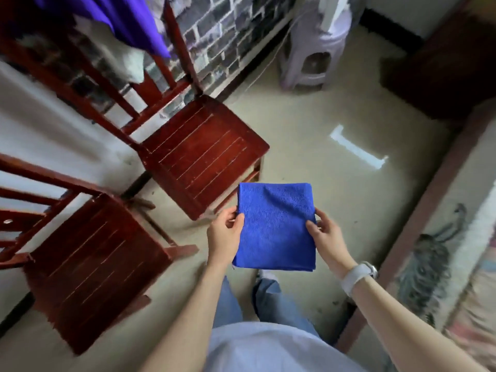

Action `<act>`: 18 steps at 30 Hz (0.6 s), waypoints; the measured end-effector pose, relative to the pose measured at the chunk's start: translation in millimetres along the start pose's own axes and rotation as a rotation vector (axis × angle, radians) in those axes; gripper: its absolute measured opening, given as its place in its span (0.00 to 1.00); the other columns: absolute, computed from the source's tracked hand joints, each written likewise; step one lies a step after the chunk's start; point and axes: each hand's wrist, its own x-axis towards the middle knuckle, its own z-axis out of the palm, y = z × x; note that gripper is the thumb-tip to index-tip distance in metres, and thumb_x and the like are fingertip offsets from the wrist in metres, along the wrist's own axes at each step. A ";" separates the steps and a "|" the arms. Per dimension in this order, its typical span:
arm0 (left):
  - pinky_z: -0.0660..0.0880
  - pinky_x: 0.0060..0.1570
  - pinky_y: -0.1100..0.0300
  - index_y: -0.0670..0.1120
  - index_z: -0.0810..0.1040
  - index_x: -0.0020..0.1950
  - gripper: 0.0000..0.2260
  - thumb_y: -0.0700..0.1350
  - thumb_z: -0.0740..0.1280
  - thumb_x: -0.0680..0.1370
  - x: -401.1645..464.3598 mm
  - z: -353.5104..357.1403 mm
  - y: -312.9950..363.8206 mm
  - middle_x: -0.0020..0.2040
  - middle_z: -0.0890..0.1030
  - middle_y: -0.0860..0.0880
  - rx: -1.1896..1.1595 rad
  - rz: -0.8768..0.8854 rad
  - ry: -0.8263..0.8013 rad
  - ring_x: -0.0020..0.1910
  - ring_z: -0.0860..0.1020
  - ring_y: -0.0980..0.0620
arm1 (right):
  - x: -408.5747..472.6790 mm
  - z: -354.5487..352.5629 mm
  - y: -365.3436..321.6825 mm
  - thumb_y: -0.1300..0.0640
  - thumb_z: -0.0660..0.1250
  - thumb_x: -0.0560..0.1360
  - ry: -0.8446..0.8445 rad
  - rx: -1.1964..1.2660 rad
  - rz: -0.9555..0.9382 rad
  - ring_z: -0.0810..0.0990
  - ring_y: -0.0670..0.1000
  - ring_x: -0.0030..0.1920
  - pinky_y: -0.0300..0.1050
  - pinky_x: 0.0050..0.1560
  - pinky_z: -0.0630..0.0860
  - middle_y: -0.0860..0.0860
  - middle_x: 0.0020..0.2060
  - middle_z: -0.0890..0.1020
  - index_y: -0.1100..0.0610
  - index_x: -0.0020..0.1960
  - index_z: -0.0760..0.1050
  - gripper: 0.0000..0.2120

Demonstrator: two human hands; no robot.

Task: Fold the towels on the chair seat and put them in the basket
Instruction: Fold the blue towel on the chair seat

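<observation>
A blue towel point(275, 226), folded into a flat rectangle, is held in the air above the floor in front of me. My left hand point(224, 234) grips its left edge and my right hand point(324, 237) grips its right edge, thumbs on top. A dark red wooden chair point(198, 154) stands just beyond the towel to the left, its slatted seat bare. A second red chair point(91, 261) stands nearer on the left, seat also bare. No basket is in view.
A purple cloth point(128, 20) and a white cloth point(118, 49) hang over the far chair's back. A pale plastic stool point(314, 49) stands at the back by the brick-pattern wall. A bed with a patterned cover point(456, 264) runs along the right. Dark furniture point(445, 65) sits at back right.
</observation>
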 end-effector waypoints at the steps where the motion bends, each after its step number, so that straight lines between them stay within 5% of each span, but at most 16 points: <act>1: 0.69 0.39 0.77 0.43 0.79 0.55 0.10 0.40 0.67 0.74 1.4 15.9 14.8 0.40 0.77 0.62 0.003 0.024 -0.031 0.40 0.75 0.67 | 0.9 -16.9 -2.7 0.64 0.58 0.77 0.040 0.032 0.004 0.76 0.51 0.41 0.38 0.40 0.73 0.53 0.42 0.77 0.56 0.65 0.68 0.17; 5: 0.69 0.38 0.79 0.43 0.79 0.55 0.10 0.39 0.66 0.74 13.1 68.5 69.8 0.40 0.77 0.61 0.050 0.098 -0.171 0.40 0.76 0.66 | 4.4 -71.6 -13.1 0.64 0.58 0.77 0.159 0.199 0.026 0.77 0.51 0.42 0.39 0.43 0.74 0.51 0.42 0.78 0.53 0.63 0.69 0.16; 9: 0.71 0.45 0.67 0.41 0.78 0.55 0.10 0.39 0.66 0.75 38.4 116.3 123.8 0.46 0.79 0.51 0.089 0.142 -0.283 0.44 0.78 0.55 | 25.9 -113.0 -29.5 0.64 0.58 0.77 0.242 0.337 0.039 0.78 0.49 0.41 0.38 0.42 0.76 0.50 0.43 0.79 0.49 0.57 0.70 0.13; 14: 0.73 0.48 0.64 0.41 0.78 0.55 0.10 0.39 0.67 0.74 99.6 179.9 195.9 0.45 0.80 0.49 0.090 0.159 -0.343 0.44 0.78 0.53 | 98.1 -162.0 -76.4 0.64 0.58 0.76 0.310 0.417 0.022 0.78 0.46 0.40 0.36 0.41 0.75 0.48 0.41 0.80 0.43 0.47 0.72 0.15; 18: 0.71 0.48 0.64 0.43 0.78 0.53 0.08 0.40 0.67 0.75 161.8 232.8 268.8 0.44 0.79 0.50 0.092 0.169 -0.373 0.44 0.77 0.55 | 171.9 -204.7 -134.7 0.63 0.59 0.76 0.351 0.456 0.018 0.79 0.46 0.42 0.33 0.38 0.76 0.48 0.42 0.81 0.42 0.49 0.72 0.15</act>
